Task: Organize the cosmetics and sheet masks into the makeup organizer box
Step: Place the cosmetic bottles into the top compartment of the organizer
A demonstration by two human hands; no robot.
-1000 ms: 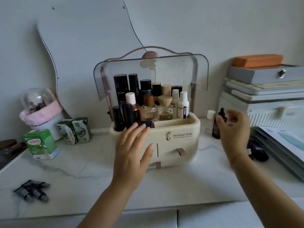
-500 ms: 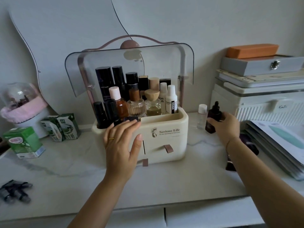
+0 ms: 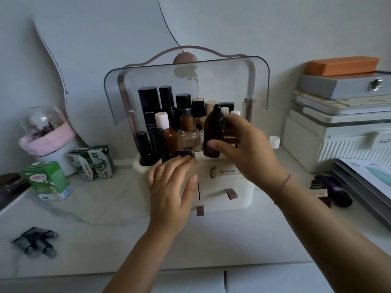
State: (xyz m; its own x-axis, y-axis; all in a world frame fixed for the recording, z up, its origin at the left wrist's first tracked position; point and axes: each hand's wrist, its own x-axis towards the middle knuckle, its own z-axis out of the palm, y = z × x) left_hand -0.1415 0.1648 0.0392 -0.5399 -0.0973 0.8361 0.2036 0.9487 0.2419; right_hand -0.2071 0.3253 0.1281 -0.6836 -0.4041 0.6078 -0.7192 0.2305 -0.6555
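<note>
The right hand (image 3: 246, 154) grips the bottle (image 3: 213, 137) upright just above the organizer's (image 3: 224, 187) front rim, while the flat left hand (image 3: 171, 187) rests against its front.

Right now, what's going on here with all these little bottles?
A person is filling a cream organizer box whose clear lid is flipped up. Their right hand holds a dark dropper bottle just above the box's front edge, in front of the bottles standing inside. Their left hand rests flat against the box's front, fingers straight, probably steadying it. A small white-capped bottle to the box's right and some dark tubes at the near left of the counter are outside the box.
</note>
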